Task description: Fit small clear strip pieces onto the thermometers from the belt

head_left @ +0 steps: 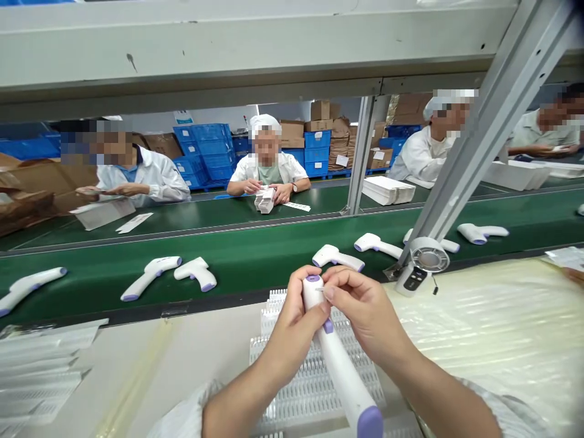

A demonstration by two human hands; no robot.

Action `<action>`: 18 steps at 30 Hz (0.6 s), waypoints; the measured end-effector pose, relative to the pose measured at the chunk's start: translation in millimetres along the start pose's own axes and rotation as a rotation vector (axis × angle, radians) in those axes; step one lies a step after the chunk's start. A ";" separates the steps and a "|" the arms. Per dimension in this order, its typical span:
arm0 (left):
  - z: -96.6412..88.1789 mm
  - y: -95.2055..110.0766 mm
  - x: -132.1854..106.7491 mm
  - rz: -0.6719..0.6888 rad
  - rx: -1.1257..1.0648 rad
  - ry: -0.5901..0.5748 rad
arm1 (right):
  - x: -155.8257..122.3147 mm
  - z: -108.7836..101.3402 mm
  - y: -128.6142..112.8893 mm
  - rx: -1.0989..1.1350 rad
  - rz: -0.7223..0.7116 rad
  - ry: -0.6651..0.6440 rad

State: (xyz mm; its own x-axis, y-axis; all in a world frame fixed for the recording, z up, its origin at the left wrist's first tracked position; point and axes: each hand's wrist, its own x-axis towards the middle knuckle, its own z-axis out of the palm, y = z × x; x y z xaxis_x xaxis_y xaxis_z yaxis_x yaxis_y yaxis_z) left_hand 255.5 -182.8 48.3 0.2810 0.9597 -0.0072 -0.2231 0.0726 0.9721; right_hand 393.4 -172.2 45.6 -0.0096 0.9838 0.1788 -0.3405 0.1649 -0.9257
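My left hand [298,310] is closed around the head end of a white infrared thermometer [340,371] with purple trim. The thermometer's long handle points down toward me, its purple end cap lowest. Against the side of the head, my right hand [362,304] pinches a small pale strip [320,289] between thumb and forefinger. Whether the strip is stuck to the casing, I cannot tell. Beneath both hands lie several sheets [296,389] printed with rows of small oblong marks, partly covered by my hands and the thermometer.
Beyond the worktable [205,347] a green conveyor belt [255,255] carries several more thermometers [196,274]. A small fan [422,264] stands by a slanted metal post [483,140]. Yellowish film [493,328] lies right, loose sheets [41,371] left. Several co-workers sit across; a beam [255,48] spans overhead.
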 end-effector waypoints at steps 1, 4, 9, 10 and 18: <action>0.8 0.5 -1.3 0.003 0.005 0.004 | -0.2 0.5 -0.2 -0.001 0.004 -0.001; 2.2 1.9 -4.4 0.004 0.023 0.021 | -0.4 1.7 -0.2 -0.001 0.015 0.000; 2.5 1.6 -4.5 -0.019 0.056 0.070 | 0.3 1.0 1.4 -0.019 0.012 0.003; 2.5 1.2 -4.4 -0.020 0.056 0.075 | 0.5 0.7 1.6 -0.025 0.009 0.005; -0.9 -3.4 -3.5 -0.007 0.112 0.072 | 1.6 0.5 -1.0 -0.070 -0.014 0.011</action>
State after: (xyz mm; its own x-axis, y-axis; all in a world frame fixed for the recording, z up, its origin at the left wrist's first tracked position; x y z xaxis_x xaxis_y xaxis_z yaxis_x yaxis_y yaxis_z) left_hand 254.4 -186.1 44.8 0.2133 0.9766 -0.0270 -0.1143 0.0524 0.9921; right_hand 393.3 -170.8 47.0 0.0048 0.9821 0.1882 -0.2739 0.1823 -0.9443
